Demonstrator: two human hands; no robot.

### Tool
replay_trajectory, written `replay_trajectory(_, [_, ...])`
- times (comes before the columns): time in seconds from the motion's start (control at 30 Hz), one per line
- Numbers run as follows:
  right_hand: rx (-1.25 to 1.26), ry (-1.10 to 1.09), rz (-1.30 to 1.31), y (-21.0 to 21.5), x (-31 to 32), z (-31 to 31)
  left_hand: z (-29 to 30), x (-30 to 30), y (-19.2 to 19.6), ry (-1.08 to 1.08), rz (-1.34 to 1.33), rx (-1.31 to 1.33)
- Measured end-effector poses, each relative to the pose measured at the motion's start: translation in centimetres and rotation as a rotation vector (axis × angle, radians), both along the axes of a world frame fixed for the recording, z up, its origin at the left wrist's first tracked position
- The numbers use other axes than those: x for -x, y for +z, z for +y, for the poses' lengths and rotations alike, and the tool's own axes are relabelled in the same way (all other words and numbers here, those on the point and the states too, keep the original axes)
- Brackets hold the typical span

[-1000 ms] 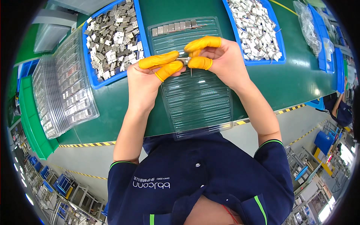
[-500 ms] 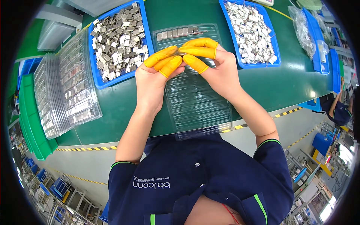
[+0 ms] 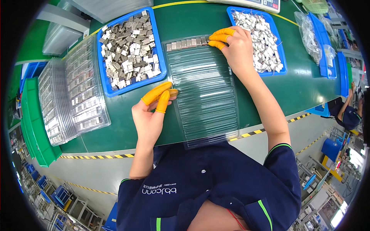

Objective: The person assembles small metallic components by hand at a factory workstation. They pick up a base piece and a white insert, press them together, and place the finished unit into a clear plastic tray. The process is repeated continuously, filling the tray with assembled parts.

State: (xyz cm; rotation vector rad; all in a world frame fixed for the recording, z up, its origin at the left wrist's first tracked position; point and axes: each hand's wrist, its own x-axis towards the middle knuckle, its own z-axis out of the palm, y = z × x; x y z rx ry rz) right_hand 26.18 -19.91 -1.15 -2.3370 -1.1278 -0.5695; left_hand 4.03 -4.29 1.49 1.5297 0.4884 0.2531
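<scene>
- Seating a small metal part into the top row of the clear ribbed tray (image 3: 204, 96) on the green worktop (image 3: 127, 127): the right hand (image 3: 235, 46) pinches it in an orange-cotted fingertip grip at the row's right end.
- Press each piece flat against its neighbour.
- The left hand (image 3: 150, 115) steadies the tray's left edge, its grip not closed around anything.
- Both blue bins (image 3: 129, 50) sit near.
</scene>
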Motion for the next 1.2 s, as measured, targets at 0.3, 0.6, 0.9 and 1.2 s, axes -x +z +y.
replay_trajectory(0.3, [0.016,-0.054,-0.016,1.6,-2.8,-3.5,2.7,-0.4,-0.1,0.192,-0.023,-0.605])
replay_trajectory(0.6, [0.239,-0.464,0.392,2.2,-3.4,-6.9,7.4,-3.8,0.5,0.123,0.048,-1.134])
replay_trajectory(0.9, [0.081,-0.518,0.367,2.0,-3.5,-7.5,7.7,-7.2,0.7,0.024,0.191,-1.368])
replay_trajectory(1.2, [0.050,-0.569,0.070,2.0,-3.9,-8.0,8.1,-7.4,0.0,0.065,0.170,-1.374])
